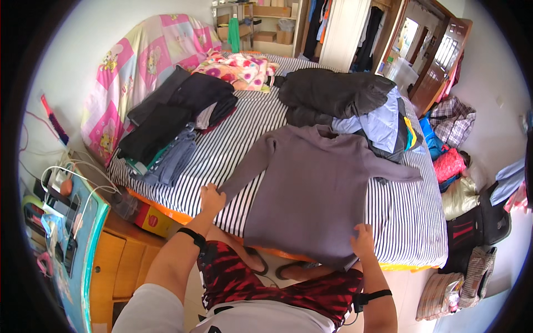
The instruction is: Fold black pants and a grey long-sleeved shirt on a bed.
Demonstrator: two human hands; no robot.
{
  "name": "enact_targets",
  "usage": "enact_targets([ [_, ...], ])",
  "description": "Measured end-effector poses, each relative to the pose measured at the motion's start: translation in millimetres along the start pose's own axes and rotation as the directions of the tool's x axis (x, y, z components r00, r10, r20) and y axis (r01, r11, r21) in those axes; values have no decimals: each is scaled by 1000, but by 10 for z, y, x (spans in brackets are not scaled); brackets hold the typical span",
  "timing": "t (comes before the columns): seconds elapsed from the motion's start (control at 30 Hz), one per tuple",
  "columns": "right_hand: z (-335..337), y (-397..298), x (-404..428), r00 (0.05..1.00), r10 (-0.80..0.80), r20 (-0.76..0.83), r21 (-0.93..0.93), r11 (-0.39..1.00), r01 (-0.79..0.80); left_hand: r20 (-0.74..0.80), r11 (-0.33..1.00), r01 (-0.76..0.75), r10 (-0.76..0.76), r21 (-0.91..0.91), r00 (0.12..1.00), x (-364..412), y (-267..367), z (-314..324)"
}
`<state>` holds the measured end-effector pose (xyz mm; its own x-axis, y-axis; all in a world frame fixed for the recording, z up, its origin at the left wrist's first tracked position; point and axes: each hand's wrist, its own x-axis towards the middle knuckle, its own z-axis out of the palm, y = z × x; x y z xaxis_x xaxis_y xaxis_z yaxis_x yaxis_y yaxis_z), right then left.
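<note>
A mauve-grey long-sleeved top (312, 191) lies spread on a bed with a black-and-white striped sheet (399, 220). Its neckline points away from me, and its hem hangs over the near edge. My left hand (212, 199) grips the end of the left-lying sleeve, which slants down toward me. On the other side, my right hand (363, 241) holds the side edge of the top close to the hem. The opposite sleeve stretches out to the right across the sheet, its cuff free.
Stacked folded clothes (162, 129) lie at the bed's left. A heap of dark and light-blue garments (337, 91) sits beyond the neckline. A floral blanket (237, 70) is farther back. A blue-topped cabinet (83, 233) stands left; bags (452, 162) crowd the right wall.
</note>
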<state>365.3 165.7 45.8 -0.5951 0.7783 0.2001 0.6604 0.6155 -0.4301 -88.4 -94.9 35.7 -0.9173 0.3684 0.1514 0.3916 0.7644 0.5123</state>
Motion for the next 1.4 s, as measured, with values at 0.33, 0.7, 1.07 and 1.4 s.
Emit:
enact_targets([
  [0.33, 261, -650, 322, 832, 272, 483, -264, 952, -158, 370, 898, 344, -231, -276, 900, 361, -328, 261],
  [0.7, 234, -685, 263, 858, 258, 443, -231, 958, -169, -254, 683, -43, -211, -729, 944, 1633, 243, -896],
  [1.07, 246, -720, 294, 853, 264, 451, -250, 954, -163, -6, 346, -557, 846, -756, 533, 1051, 1895, -1424],
  [1.4, 426, -491, 207, 893, 172, 417, -264, 963, -62, 671, 627, -763, 635, -159, 382, 531, 1119, -45],
])
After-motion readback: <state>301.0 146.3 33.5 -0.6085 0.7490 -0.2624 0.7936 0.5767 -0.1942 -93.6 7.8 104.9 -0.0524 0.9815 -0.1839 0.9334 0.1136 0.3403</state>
